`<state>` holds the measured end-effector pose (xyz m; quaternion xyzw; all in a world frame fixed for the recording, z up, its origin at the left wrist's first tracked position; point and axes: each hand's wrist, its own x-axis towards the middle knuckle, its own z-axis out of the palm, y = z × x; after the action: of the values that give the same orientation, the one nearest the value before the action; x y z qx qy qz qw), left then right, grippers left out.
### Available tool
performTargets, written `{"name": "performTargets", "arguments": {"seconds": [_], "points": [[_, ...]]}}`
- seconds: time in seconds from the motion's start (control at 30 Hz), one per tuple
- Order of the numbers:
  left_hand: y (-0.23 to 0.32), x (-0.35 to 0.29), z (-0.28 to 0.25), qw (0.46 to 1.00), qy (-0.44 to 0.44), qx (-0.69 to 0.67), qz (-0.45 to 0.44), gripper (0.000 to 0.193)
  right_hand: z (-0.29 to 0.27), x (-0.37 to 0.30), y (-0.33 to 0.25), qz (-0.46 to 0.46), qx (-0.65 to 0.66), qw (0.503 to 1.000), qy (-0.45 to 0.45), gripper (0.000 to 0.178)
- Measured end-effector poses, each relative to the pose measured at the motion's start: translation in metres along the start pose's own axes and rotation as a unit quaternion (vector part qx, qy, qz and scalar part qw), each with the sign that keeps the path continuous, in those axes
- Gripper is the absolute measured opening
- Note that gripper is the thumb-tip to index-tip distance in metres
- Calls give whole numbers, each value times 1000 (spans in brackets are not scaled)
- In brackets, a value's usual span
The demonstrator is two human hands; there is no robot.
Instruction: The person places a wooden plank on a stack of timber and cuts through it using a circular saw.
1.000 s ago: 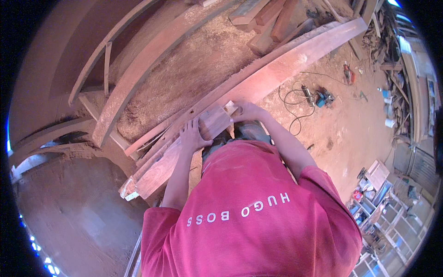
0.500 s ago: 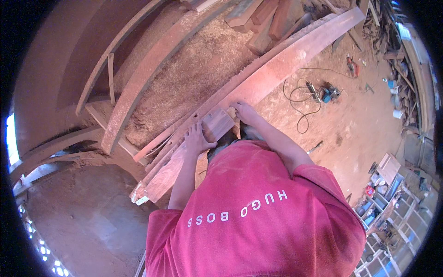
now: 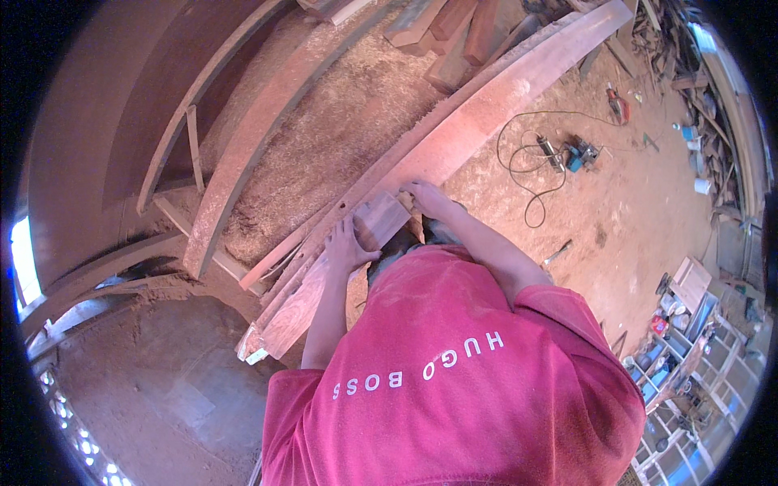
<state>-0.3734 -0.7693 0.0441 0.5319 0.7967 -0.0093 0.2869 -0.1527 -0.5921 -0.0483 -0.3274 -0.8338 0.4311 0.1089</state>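
Observation:
A long, curved reddish timber beam runs diagonally in front of me, from lower left to upper right. Across it lies a short, flat wooden block. My left hand rests at the block's left side, fingers spread over the beam and thumb stretched along the block's near edge. At the block's right end is my right hand, fingers bent and drawn together. What those fingertips hold, if anything, is too small to make out. Beside them, a small tan wood piece shows below the block's edge.
Another curved beam stands beyond a sawdust heap. Timber offcuts lie at the top. Right on the floor are a blue power tool, a looping cord and a red tool. A cluttered rack stands lower right.
The view has shifted slightly, so the surroundings sit a little differently in the picture. Both hands stay at the block with hardly any visible movement.

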Motion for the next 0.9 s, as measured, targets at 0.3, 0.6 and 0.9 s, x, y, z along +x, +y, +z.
{"name": "performTargets", "arguments": {"seconds": [0.3, 0.6, 0.9], "points": [[0, 3, 0, 999, -6, -38, 8, 121, 0, -3, -3, 40, 1, 999, -12, 36], [5, 1, 2, 998, 14, -47, 25, 128, -33, -12, -13, 23, -39, 998, -50, 30], [26, -4, 19, 978, 103, -174, -40, 100, -142, -131, 115, 142, -94, 983, -68, 23]]}}
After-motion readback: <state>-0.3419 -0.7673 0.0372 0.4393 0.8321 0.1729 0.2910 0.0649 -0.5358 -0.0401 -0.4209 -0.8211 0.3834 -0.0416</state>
